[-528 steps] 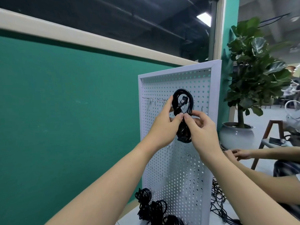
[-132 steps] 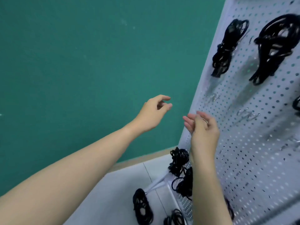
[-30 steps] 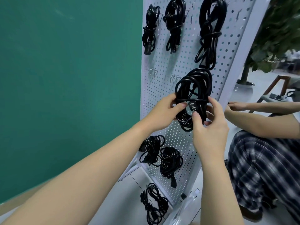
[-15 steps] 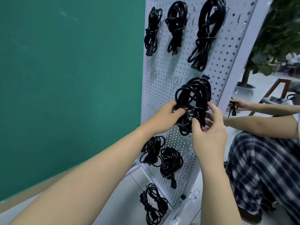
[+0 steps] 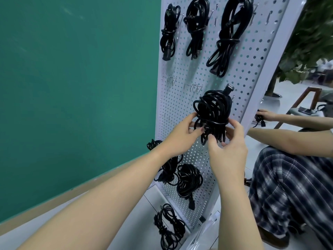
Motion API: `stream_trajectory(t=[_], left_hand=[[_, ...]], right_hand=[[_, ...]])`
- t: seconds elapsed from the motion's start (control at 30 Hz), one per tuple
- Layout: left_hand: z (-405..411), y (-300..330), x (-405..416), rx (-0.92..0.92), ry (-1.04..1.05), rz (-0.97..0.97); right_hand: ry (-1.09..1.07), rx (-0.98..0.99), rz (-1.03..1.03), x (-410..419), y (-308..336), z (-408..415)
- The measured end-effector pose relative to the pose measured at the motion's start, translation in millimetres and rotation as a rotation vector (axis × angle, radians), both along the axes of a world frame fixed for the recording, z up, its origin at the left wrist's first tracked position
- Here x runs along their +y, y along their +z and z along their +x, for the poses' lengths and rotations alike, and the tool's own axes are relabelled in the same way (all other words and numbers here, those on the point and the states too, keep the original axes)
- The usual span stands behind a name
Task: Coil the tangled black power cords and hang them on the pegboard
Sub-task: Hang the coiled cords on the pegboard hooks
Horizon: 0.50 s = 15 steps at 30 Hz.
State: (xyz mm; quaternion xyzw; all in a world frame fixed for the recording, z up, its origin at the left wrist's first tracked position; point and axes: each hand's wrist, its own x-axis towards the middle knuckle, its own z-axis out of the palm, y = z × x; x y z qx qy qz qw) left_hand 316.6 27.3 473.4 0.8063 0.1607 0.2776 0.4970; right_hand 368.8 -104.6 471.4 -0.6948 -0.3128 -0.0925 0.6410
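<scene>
Coiled cord (image 5: 212, 109) gripped by both hands, left (image 5: 182, 136), right (image 5: 228, 152), against pegboard (image 5: 252, 56).

A matte green wall (image 5: 72, 78) with a pale beige base strip (image 5: 54, 201) fills the left. Pale tiled floor (image 5: 255, 156) runs right toward a leafy green potted plant (image 5: 310, 42) and a brown wooden stool (image 5: 306, 98).

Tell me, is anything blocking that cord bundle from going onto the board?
Nothing visible. Both the left hand and right hand grip the coiled cord, held right against the pegboard among bare holes.
</scene>
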Motion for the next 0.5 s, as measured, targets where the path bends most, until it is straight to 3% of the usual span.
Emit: stream_trajectory(t=[0.5], left_hand=[[-20,-6,9,0.012,0.044,0.072]], right_hand=[[-0.132,-0.065,0.172,-2,0,-22]])
